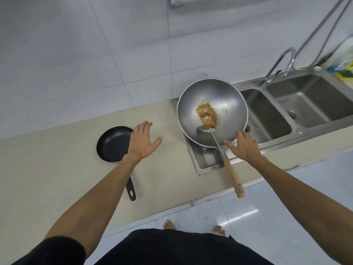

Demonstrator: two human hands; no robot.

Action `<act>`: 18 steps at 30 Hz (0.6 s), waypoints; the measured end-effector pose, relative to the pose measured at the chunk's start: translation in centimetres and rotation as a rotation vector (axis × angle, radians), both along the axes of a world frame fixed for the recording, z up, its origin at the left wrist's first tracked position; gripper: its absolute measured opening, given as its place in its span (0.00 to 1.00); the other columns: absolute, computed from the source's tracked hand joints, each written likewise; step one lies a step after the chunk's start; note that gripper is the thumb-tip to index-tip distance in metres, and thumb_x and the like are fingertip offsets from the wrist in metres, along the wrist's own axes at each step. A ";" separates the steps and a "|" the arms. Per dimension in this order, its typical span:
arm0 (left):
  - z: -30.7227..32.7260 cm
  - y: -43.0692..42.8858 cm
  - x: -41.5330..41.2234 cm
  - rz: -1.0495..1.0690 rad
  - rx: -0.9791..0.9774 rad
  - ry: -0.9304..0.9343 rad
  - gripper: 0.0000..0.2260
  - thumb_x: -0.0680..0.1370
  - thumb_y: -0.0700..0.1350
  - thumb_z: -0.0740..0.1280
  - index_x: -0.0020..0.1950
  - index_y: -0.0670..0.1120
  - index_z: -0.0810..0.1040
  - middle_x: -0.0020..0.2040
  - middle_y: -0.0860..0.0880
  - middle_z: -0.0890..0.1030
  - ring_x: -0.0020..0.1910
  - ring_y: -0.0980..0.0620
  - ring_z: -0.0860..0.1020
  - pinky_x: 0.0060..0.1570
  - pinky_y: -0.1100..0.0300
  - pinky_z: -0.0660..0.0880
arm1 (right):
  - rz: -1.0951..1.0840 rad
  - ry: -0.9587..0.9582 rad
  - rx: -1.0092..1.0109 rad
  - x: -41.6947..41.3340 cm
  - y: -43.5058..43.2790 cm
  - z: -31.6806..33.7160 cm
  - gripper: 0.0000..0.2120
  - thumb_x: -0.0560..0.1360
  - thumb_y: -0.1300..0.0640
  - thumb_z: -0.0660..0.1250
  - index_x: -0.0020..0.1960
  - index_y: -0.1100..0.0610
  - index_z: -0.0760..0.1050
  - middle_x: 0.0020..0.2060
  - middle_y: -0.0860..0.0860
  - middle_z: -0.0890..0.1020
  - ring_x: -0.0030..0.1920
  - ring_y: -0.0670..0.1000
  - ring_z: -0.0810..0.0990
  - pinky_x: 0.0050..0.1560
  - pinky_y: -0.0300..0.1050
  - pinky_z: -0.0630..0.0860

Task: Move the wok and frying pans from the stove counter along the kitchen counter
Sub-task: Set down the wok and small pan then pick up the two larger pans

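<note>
Just beyond the fingertips of the right hand (245, 145), one wok (212, 112) is sitting tilted over the near-left part of the steel sink unit (313, 104), its rim reaching out over the left basin. The wok is showing a dull grey metal bowl with a small wire loop handle on its far edge and a patch of brown, crusted food residue near its centre. One spatula (221, 150) is lying in it, metal blade in the bowl, wooden handle running out past the thumb side of the right hand and over the counter edge. The right hand is hovering with fingers spread, gripping nothing; contact with the wok rim cannot be told. Under and behind the left hand (142, 141), one black frying pan (112, 144) is resting flat on the beige counter (57, 169), its dark non-stick inside looking clean, its black handle passing beneath the left forearm toward the person. The left hand is also hovering open, fingers splayed, holding nothing. Count: one wok, one frying pan, one spatula, two visible sink basins, one tap (286, 60).
</note>
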State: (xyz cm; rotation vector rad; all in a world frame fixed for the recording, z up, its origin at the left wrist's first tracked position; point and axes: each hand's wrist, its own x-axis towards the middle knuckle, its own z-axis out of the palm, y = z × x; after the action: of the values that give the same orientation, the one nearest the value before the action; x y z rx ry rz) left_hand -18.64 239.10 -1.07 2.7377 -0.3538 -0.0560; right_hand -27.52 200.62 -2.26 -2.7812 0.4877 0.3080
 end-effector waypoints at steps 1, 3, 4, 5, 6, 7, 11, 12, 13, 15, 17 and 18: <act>0.4 -1.6 0.2 -0.043 0.014 0.000 0.36 0.75 0.62 0.61 0.76 0.40 0.67 0.76 0.40 0.68 0.74 0.40 0.64 0.73 0.45 0.61 | -0.001 0.002 -0.006 -0.3 -1.0 0.4 0.34 0.79 0.34 0.59 0.75 0.58 0.64 0.75 0.61 0.67 0.75 0.64 0.65 0.71 0.69 0.64; 1.0 -5.0 0.2 -0.120 0.035 0.011 0.35 0.77 0.62 0.62 0.77 0.41 0.65 0.78 0.40 0.65 0.76 0.40 0.61 0.75 0.46 0.57 | 0.000 0.015 -0.031 -1.2 -3.3 1.0 0.35 0.80 0.33 0.55 0.77 0.57 0.63 0.77 0.60 0.64 0.77 0.63 0.61 0.74 0.69 0.61; 1.1 -6.9 0.1 -0.154 0.044 0.016 0.34 0.78 0.61 0.63 0.78 0.41 0.64 0.79 0.41 0.63 0.77 0.40 0.60 0.76 0.46 0.56 | 0.000 0.021 -0.041 -1.9 -4.8 1.2 0.36 0.80 0.33 0.53 0.77 0.57 0.63 0.78 0.60 0.63 0.78 0.63 0.59 0.75 0.69 0.58; 1.3 -8.9 -0.1 -0.185 0.053 0.019 0.34 0.79 0.61 0.64 0.78 0.42 0.63 0.80 0.41 0.62 0.78 0.40 0.58 0.76 0.46 0.55 | -0.005 0.020 -0.046 -2.6 -6.4 1.3 0.36 0.81 0.33 0.52 0.77 0.58 0.63 0.78 0.60 0.62 0.79 0.62 0.58 0.75 0.69 0.57; 1.5 -11.0 -0.3 -0.213 0.062 0.020 0.35 0.79 0.61 0.64 0.79 0.43 0.62 0.80 0.41 0.61 0.79 0.40 0.57 0.77 0.46 0.54 | -0.018 0.013 -0.049 -3.4 -8.2 1.5 0.35 0.81 0.34 0.51 0.77 0.59 0.63 0.78 0.60 0.62 0.79 0.62 0.58 0.75 0.69 0.57; 1.6 -13.2 -0.6 -0.239 0.071 0.023 0.35 0.79 0.61 0.63 0.80 0.43 0.61 0.81 0.42 0.59 0.79 0.41 0.56 0.77 0.45 0.53 | -0.035 0.010 -0.053 -4.3 -10.1 1.6 0.35 0.81 0.34 0.51 0.77 0.60 0.63 0.78 0.60 0.63 0.78 0.62 0.58 0.75 0.68 0.58; 2.2 -23.0 -2.9 -0.336 0.100 0.041 0.36 0.80 0.63 0.59 0.81 0.43 0.57 0.82 0.42 0.55 0.80 0.41 0.52 0.78 0.44 0.51 | -0.095 0.012 -0.069 -8.8 -18.9 1.9 0.34 0.82 0.36 0.50 0.75 0.61 0.64 0.77 0.61 0.64 0.77 0.63 0.61 0.75 0.65 0.59; 2.4 -25.6 -3.7 -0.354 0.111 0.050 0.36 0.80 0.64 0.57 0.81 0.43 0.56 0.82 0.42 0.54 0.81 0.41 0.51 0.78 0.43 0.50 | -0.104 0.010 -0.069 -10.1 -21.3 1.9 0.33 0.82 0.36 0.50 0.75 0.61 0.65 0.77 0.61 0.64 0.76 0.63 0.62 0.74 0.65 0.60; 2.5 -28.5 -4.5 -0.370 0.124 0.053 0.37 0.80 0.65 0.56 0.82 0.43 0.55 0.83 0.42 0.53 0.81 0.41 0.50 0.78 0.43 0.49 | -0.112 0.015 -0.072 -11.4 -23.9 2.0 0.34 0.82 0.36 0.50 0.75 0.61 0.64 0.78 0.61 0.64 0.76 0.63 0.61 0.74 0.64 0.60; 2.6 -33.4 -5.7 -0.399 0.154 0.071 0.37 0.81 0.65 0.54 0.82 0.44 0.53 0.83 0.41 0.51 0.81 0.40 0.48 0.78 0.43 0.46 | -0.129 0.047 -0.086 -13.6 -28.2 2.0 0.35 0.82 0.36 0.49 0.78 0.61 0.60 0.79 0.60 0.60 0.78 0.64 0.57 0.76 0.64 0.58; 2.7 -38.8 -7.3 -0.442 0.186 0.105 0.35 0.82 0.63 0.54 0.82 0.43 0.51 0.83 0.41 0.50 0.81 0.39 0.47 0.78 0.43 0.45 | -0.164 0.080 -0.075 -16.4 -32.8 2.2 0.35 0.83 0.37 0.48 0.79 0.61 0.58 0.80 0.60 0.59 0.79 0.63 0.55 0.76 0.64 0.56; 2.8 -41.4 -8.0 -0.465 0.203 0.123 0.34 0.83 0.61 0.54 0.82 0.43 0.50 0.83 0.41 0.50 0.81 0.40 0.47 0.78 0.44 0.45 | -0.179 0.088 -0.071 -17.7 -34.9 2.2 0.34 0.83 0.38 0.48 0.80 0.61 0.58 0.80 0.60 0.58 0.79 0.63 0.55 0.77 0.63 0.56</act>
State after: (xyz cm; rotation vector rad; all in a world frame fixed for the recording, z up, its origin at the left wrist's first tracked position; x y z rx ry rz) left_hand -26.60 197.71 1.76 2.7673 -0.9874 -0.4001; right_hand -45.19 165.74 -0.08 -2.7755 0.7775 0.3791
